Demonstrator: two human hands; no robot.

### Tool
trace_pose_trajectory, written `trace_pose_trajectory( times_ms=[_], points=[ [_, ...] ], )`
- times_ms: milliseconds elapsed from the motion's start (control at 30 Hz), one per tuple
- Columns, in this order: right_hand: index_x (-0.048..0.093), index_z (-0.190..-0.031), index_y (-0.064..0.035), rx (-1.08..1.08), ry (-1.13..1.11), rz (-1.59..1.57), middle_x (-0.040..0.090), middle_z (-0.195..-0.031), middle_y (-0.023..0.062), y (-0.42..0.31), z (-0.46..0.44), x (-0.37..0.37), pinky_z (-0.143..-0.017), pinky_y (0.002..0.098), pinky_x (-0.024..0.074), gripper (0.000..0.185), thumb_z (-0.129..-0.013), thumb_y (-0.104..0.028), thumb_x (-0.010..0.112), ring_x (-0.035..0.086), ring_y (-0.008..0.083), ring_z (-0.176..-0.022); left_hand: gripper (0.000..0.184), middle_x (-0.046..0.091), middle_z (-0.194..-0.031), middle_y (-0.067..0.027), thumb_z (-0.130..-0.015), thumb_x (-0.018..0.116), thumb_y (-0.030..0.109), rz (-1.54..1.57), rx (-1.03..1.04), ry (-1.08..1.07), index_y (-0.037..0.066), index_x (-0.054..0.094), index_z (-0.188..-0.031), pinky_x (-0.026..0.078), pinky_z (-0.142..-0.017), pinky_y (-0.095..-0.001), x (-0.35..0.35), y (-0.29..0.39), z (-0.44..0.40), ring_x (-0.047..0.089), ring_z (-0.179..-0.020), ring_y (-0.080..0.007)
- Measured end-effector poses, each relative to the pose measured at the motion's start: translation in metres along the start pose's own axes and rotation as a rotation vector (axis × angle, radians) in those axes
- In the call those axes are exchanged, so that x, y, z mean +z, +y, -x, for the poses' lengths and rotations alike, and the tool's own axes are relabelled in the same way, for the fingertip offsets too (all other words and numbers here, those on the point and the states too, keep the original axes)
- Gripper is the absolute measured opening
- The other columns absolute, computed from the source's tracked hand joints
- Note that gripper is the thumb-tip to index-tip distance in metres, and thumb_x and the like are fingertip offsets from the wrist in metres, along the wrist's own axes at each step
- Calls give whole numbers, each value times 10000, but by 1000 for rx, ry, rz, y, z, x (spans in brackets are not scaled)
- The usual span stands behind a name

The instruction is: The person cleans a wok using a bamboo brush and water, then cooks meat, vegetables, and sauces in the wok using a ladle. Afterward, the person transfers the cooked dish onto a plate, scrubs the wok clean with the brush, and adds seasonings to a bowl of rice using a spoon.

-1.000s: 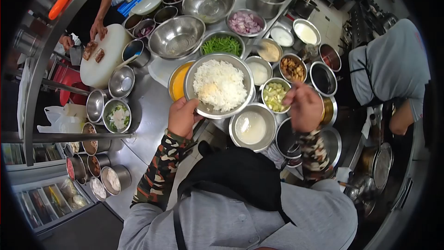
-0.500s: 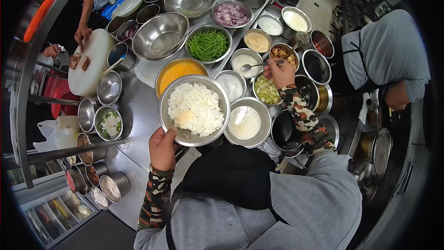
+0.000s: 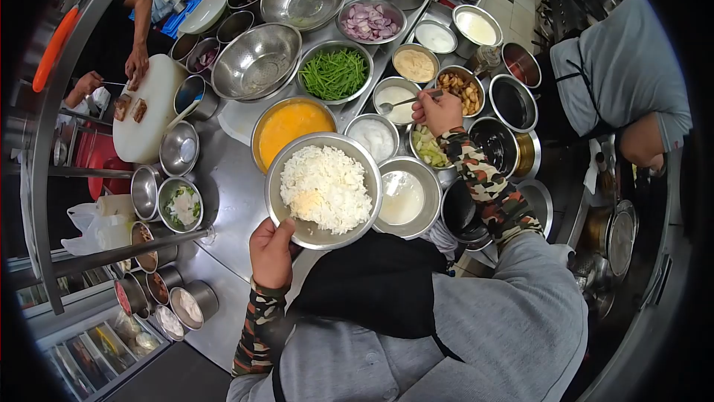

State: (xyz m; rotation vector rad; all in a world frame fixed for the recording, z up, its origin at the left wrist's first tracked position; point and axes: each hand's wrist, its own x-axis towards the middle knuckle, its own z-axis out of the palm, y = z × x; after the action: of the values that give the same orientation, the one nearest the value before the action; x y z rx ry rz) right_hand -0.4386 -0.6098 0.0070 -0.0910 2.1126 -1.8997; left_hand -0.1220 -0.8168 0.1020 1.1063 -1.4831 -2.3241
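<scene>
My left hand is closed on the near-left rim of a steel bowl, its thumb over the edge. White cooked rice lies in the bowl, with a small pale-yellow heap of powder on its left side. My right hand is closed round the handle of a metal spoon. The spoon's head is over a container of white seasoning; whether it touches the contents I cannot tell. Beneath the right wrist is a container of chopped green vegetable.
Around the rice bowl stand beaten egg, white granules, cut green stalks and sliced purple onion. A co-worker's hand is by a white cutting board at left. Another person stands at right.
The rice bowl and my left hand have shifted slightly right and closer to me. My right hand has moved a little left with the spoon. The co-worker's hand at left has moved slightly.
</scene>
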Motion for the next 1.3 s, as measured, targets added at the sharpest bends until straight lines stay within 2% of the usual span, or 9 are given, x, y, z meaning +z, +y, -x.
trace_pose_trajectory(
  times_ms=[300,400,500,600,900,933,1000,1233,1300],
  points=[
    [610,-955,65,-34,-14,34,652,-712,95,4,6,4,-506,260,528,182,-913,-100,546,630,135,-561,189,658,-933,-78,-932,537,91,0,-14,-4,-44,605,-1045,515,-717,-257,8,1,0,625,-793,-123],
    [607,-954,69,-35,-30,-25,651,-715,97,7,4,0,-506,263,529,178,-913,-92,544,632,140,-564,181,659,-910,-70,-931,542,98,8,-3,9,-39,609,-1027,509,-689,-246,10,-1,1,617,-759,-110],
    [602,-950,73,15,27,-118,648,-725,106,7,-1,-9,-510,272,533,181,-915,-93,541,628,152,-565,191,654,-998,-103,-925,533,75,-30,-24,-31,-42,585,-1066,534,-769,-274,-4,-7,-2,647,-854,-152],
    [593,-951,72,138,67,-246,645,-750,128,10,-9,-17,-525,295,545,183,-922,-100,540,622,173,-575,192,653,-998,-105,-925,531,74,-44,-30,-27,-45,584,-1067,533,-767,-272,-6,-10,-4,646,-854,-154],
    [617,-980,43,200,72,-316,645,-767,94,11,-13,-27,-553,302,542,192,-910,-132,582,617,163,-590,199,656,-990,-113,-927,520,80,-1,0,-52,-51,587,-1061,544,-768,-287,0,-7,-1,653,-858,-168],
    [617,-980,43,196,63,-313,645,-767,94,2,-10,-28,-553,302,542,192,-910,-132,582,617,163,-590,199,656,-990,-113,-927,520,80,5,6,-47,-51,587,-1061,544,-768,-287,1,-6,-2,653,-858,-168],
    [596,-966,43,179,16,-325,643,-761,110,-28,4,-28,-548,297,549,175,-906,-121,580,620,166,-591,180,659,-876,-60,-930,538,104,-6,-36,-29,-37,614,-1012,484,-626,-217,5,-4,-5,604,-710,-86],
    [611,-995,42,1,-232,-316,633,-740,91,-136,78,-8,-530,269,528,178,-913,-113,581,604,144,-556,212,664,-908,-67,-927,531,118,12,-18,-121,-31,614,-1052,521,-661,-233,25,2,-30,641,-751,-110],
    [617,-994,51,-86,-309,-195,636,-740,98,-147,92,2,-520,261,522,178,-918,-104,576,608,148,-554,209,664,-904,-64,-926,533,120,12,-9,-126,-29,616,-1048,520,-662,-234,26,3,-35,639,-746,-106]
  ],
)
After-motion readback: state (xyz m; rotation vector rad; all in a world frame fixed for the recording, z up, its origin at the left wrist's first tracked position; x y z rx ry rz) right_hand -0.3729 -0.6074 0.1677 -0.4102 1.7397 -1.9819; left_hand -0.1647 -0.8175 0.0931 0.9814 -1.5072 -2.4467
